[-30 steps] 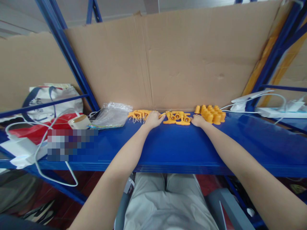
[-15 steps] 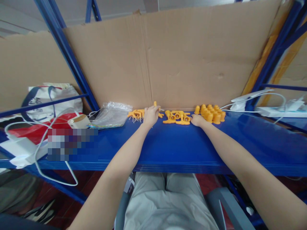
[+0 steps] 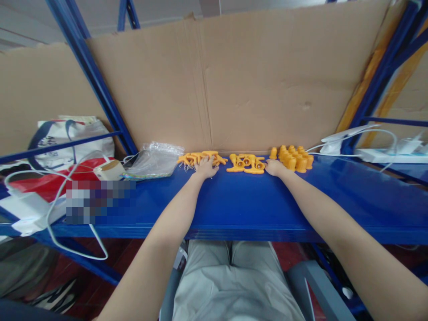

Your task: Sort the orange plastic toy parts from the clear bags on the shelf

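Note:
My left hand [image 3: 206,168] lies over the right part of a pile of orange corkscrews [image 3: 190,158], its fingers spread and touching them. Metal spirals stick out of the pile at the front left. To the right, several orange T-shaped pieces [image 3: 238,164] with round metal-lined openings lie side by side. Beside their right end rests my right hand [image 3: 274,168] on the shelf, fingers loosely apart and nothing visible in them. Behind and right of it stand several orange cup-shaped caps [image 3: 301,164] in rows, with one single cap [image 3: 273,153] slightly apart.
A clear plastic bag [image 3: 155,160] lies left of the pile. Farther left are a white charger with cables [image 3: 28,205], a red item [image 3: 50,183] and a cloth bag [image 3: 78,145]. A cardboard sheet [image 3: 254,80] closes the back. At right sits a power strip [image 3: 377,156].
My left hand first picked up a corkscrew from the pile's right side and tilted it upright. Now the corkscrew is down and the hand is spread lower left. My right hand has stayed put.

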Tool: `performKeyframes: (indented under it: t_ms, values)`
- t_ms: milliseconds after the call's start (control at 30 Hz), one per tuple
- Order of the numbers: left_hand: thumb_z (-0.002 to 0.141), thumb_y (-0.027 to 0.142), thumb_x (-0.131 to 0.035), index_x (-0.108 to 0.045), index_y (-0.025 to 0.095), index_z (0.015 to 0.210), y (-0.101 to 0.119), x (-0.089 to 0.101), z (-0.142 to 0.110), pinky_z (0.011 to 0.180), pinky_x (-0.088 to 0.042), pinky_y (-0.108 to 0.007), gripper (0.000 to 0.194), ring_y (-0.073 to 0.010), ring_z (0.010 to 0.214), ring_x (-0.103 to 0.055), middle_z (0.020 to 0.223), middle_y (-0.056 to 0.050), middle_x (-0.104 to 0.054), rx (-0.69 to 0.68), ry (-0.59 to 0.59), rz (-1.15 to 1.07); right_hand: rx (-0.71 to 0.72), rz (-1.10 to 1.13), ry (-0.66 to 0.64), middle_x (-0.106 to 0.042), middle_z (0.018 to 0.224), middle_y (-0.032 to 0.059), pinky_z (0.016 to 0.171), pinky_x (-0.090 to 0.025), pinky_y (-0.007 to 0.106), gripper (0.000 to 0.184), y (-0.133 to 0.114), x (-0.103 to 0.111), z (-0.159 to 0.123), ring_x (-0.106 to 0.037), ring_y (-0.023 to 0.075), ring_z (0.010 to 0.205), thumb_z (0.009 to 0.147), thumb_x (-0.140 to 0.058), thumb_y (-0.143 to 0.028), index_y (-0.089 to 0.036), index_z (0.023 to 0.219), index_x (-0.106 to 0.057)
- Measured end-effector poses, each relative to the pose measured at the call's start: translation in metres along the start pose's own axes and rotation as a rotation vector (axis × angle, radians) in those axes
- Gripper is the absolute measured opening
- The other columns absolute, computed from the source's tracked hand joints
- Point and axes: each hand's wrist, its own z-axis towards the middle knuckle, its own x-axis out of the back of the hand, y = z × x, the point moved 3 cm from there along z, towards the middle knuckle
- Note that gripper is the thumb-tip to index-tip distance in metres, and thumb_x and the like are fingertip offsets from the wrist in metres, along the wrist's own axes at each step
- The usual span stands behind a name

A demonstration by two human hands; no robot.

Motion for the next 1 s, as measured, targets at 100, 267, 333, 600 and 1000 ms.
performKeyframes:
  t_ms: [100,267,333,600,1000]
  values:
    - [0.093,0.051,-0.042,-0.026,0.027,0.158,-0.004,-0.006,0.002,0.120,-0.020,-0.059,0.071,-0.0332,0.153,-0.014,0.166,-0.007,-0.019,0.046,-0.087,0.008,0.002,-0.002,-0.002,-0.057,0.139,0.0235,0.106,-0.041,0.043,0.051,0.000,0.000,0.001,-0.052,0.0326,0.132,0.100,-0.027,-0.029,-0.006,0.138,-0.054]
    - [0.097,0.047,-0.039,-0.042,0.028,0.149,-0.010,-0.012,0.008,0.117,-0.026,-0.060,0.056,-0.0338,0.150,-0.026,0.163,-0.012,-0.028,-0.018,0.062,-0.019,0.004,-0.006,0.008,-0.058,0.139,0.0219,0.105,-0.043,0.043,0.050,-0.001,0.003,-0.003,-0.054,0.0316,0.130,0.100,-0.029,-0.029,-0.008,0.137,-0.056]
    - [0.096,0.041,-0.044,-0.050,0.027,0.143,-0.011,-0.014,0.010,0.113,-0.032,-0.062,0.049,-0.0353,0.145,-0.035,0.159,-0.015,-0.037,-0.070,0.162,-0.045,-0.002,-0.007,0.020,-0.059,0.137,0.0217,0.102,-0.046,0.043,0.048,-0.003,0.006,-0.007,-0.057,0.0319,0.128,0.099,-0.032,-0.028,-0.009,0.134,-0.059]
    - [0.095,0.027,-0.047,-0.061,0.021,0.126,-0.003,-0.006,0.007,0.109,-0.039,-0.054,0.034,-0.0311,0.134,-0.050,0.146,-0.016,-0.053,-0.187,0.337,-0.097,-0.044,0.078,0.211,-0.068,0.124,0.0195,0.093,-0.050,0.037,0.044,-0.014,0.021,-0.018,-0.064,0.0298,0.118,0.098,-0.033,-0.025,-0.014,0.121,-0.068]
    - [0.091,0.017,-0.047,-0.065,0.014,0.123,0.020,0.002,0.002,0.112,-0.041,-0.043,0.036,-0.0243,0.130,-0.054,0.137,-0.014,-0.061,-0.379,0.336,-0.139,-0.052,0.449,0.167,-0.075,0.106,0.0166,0.085,-0.053,0.032,0.033,-0.020,0.010,-0.007,-0.069,0.0290,0.104,0.087,-0.057,-0.032,-0.010,0.107,-0.072]
